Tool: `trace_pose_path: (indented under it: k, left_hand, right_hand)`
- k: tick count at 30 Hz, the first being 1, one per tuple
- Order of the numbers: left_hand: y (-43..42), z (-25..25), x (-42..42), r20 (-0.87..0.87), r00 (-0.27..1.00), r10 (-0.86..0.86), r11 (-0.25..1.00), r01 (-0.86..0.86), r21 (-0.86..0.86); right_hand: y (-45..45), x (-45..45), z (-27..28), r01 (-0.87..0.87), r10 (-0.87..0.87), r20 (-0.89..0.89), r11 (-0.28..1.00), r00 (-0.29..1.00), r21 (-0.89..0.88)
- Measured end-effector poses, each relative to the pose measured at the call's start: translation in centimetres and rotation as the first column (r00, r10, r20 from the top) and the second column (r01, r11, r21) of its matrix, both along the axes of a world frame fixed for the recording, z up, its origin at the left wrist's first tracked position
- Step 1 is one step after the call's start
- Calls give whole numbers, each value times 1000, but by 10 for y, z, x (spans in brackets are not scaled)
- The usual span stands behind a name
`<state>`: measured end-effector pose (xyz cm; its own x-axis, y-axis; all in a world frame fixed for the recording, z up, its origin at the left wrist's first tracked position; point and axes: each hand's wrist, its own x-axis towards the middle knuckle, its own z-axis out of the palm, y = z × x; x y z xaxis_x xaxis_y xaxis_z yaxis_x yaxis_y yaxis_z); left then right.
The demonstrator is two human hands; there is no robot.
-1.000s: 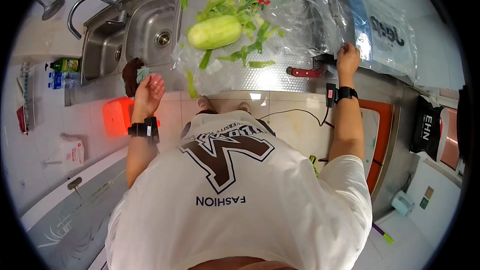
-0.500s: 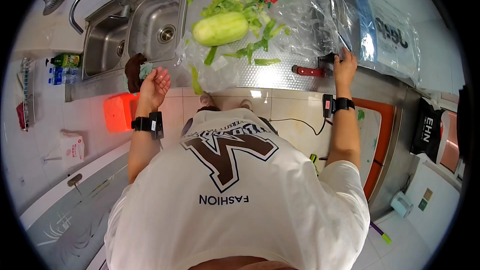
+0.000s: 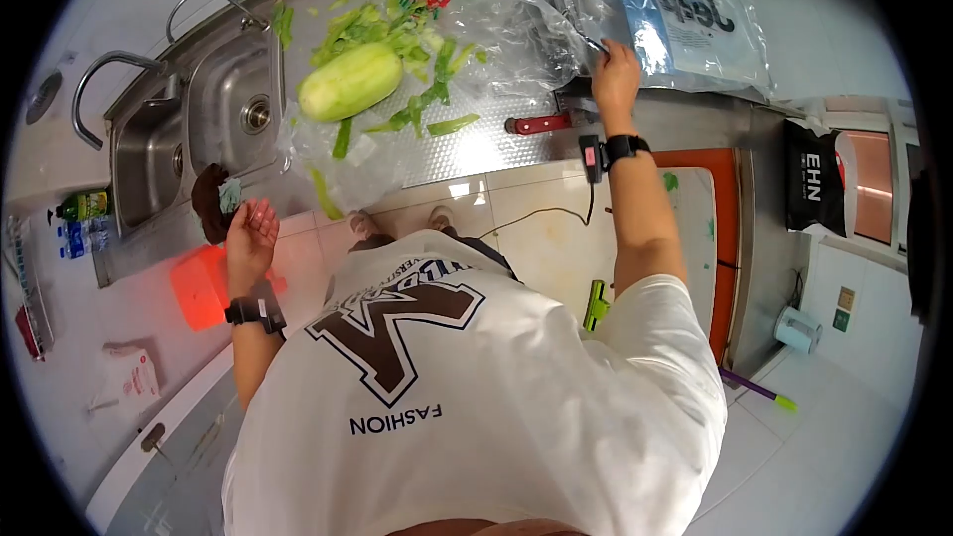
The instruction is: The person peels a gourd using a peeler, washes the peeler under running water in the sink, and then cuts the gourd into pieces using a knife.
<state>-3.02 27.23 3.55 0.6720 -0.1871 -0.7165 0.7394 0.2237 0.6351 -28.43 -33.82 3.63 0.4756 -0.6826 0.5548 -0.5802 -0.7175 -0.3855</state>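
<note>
My left hand [image 3: 256, 234] is held palm up with its fingers apart, at the front edge of the counter. Close beside it, a dark brown cloth [image 3: 209, 201] and a pale green cloth [image 3: 229, 195] hang over the sink edge. My right hand [image 3: 617, 77] is closed around the end of a slim dark and silver tool [image 3: 594, 44], whose kind I cannot make out, next to the clear plastic sheet. Left of it lies a red-handled knife [image 3: 541, 124]. A peeled pale green gourd [image 3: 352, 82] rests on the plastic among green peelings [image 3: 422, 107].
A double steel sink [image 3: 223, 109] with a curved faucet [image 3: 104, 60] is at the left. Clear plastic sheeting [image 3: 496, 20] covers the counter's back. A printed plastic package [image 3: 685, 30] lies at right. Below the counter are an orange-red container [image 3: 199, 288] and a black cable [image 3: 541, 213].
The whole view has shifted, with the counter and both hands now farther left. My right hand still holds the slim tool, and my left hand stays open.
</note>
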Motion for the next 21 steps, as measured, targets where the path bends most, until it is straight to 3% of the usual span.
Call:
trace_pose_path:
  k: [3,7,10,12,14,15,21]
  left_hand:
    - [3,-2,0,8,1000,-14,1000,13,10]
    - [0,0,-5,18,1000,2,1000,-2,26]
    - [4,1,-9,21,1000,14,1000,-14,23]
    - [8,-1,-10,12,999,42,999,-42,17]
    - [10,-2,-13,2,998,63,998,-63,7]
    - [13,-3,-14,13,998,58,998,-58,7]
    - [9,-6,-9,2,999,33,999,-33,36]
  right_hand:
    - [-15,16,1,16,8,-330,997,944,70]
    - [-18,27,5,160,-96,-497,983,862,86]
    - [-33,28,-4,182,-60,-476,960,877,214]
    - [-61,24,-35,108,13,-394,953,919,284]
    - [-62,20,-34,64,-29,-74,843,997,534]
    - [-52,20,-26,120,-140,10,880,990,459]
    - [-28,14,6,249,-185,-245,931,952,265]
